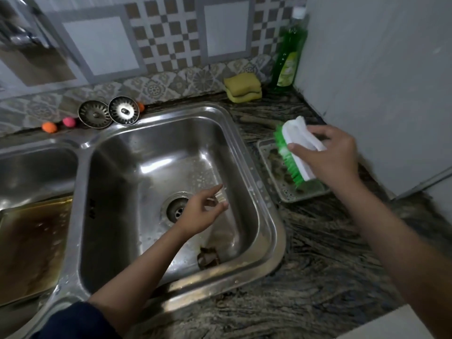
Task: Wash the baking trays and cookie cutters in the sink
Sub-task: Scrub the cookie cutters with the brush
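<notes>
Head view: two bare arms over a steel double sink (266,216) set in a dark streaked counter (325,265).
Right hand (330,152): wrapped round the white back of a scrub brush (297,149), green bristles facing left and down, held above the small tray.
Small tray (274,172): flat on the counter just right of the basin, wet, with brown grime and suds inside.
Left hand (203,211): down in the right basin by the drain (176,208), fingertips pinching something small and pale; too blurred to name.
Cookie cutter (208,257): a dark metal shape on the basin floor near the front wall, apart from the hand.
Big tray (29,245): browned, lying in the left basin.
Back ledge: two strainer plugs (108,114), small coloured balls (49,127), yellow sponges (243,88), green soap bottle (289,57) in the corner.
</notes>
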Available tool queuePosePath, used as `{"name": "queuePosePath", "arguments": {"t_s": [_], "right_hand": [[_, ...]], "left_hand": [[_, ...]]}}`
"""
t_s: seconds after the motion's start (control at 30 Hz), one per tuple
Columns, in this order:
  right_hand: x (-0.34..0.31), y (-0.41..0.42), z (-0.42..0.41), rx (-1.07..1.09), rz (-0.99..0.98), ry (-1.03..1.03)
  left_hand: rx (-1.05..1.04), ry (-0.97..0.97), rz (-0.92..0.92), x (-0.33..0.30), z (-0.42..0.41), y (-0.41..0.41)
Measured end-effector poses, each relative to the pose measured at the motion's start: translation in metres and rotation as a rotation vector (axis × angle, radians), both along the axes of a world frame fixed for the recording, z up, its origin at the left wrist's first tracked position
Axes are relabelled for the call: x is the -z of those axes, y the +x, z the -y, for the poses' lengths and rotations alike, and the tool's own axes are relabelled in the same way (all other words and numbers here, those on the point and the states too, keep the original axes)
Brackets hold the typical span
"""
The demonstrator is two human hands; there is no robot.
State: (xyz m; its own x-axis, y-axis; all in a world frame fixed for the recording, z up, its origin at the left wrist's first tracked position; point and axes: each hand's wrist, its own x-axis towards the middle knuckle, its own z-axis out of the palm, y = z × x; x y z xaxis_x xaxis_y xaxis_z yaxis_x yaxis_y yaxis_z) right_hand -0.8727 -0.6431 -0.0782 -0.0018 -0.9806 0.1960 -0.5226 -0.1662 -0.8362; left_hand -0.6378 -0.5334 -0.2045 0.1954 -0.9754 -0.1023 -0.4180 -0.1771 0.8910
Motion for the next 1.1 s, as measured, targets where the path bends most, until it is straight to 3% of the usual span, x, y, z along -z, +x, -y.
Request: {"name": "queuePosePath", "arguments": {"t_s": [0.17, 0.37, 0.57, 0.77, 0.9, 1.1], "right_hand": [[0.03, 0.012, 0.01, -0.092, -0.145, 0.04], [0.03, 0.015, 0.007, -0.087, -0.18, 0.056], [-0.005, 0.041, -0.03, -0.134, 0.042, 0.001], [0.036, 0.117, -0.077, -0.392, 0.308, 0.338], [0.075, 0.151, -0.081, -0.376, 0.325, 0.386], [0.103, 0.174, -0.07, -0.289, 0.155, 0.333]], "left_hand": [[-0.132, -0.101, -0.189, -0.014, -0.009, -0.009], [-0.33, -0.054, -0.482, -0.02, -0.022, -0.009], [-0.39, -0.002, -0.805, -0.023, -0.029, -0.001], [-0.39, 0.038, -1.122, -0.024, -0.035, 0.006], [-0.434, 0.027, -1.135, -0.02, -0.051, 0.027], [-0.506, 0.111, -1.163, -0.016, -0.066, 0.05]]}}
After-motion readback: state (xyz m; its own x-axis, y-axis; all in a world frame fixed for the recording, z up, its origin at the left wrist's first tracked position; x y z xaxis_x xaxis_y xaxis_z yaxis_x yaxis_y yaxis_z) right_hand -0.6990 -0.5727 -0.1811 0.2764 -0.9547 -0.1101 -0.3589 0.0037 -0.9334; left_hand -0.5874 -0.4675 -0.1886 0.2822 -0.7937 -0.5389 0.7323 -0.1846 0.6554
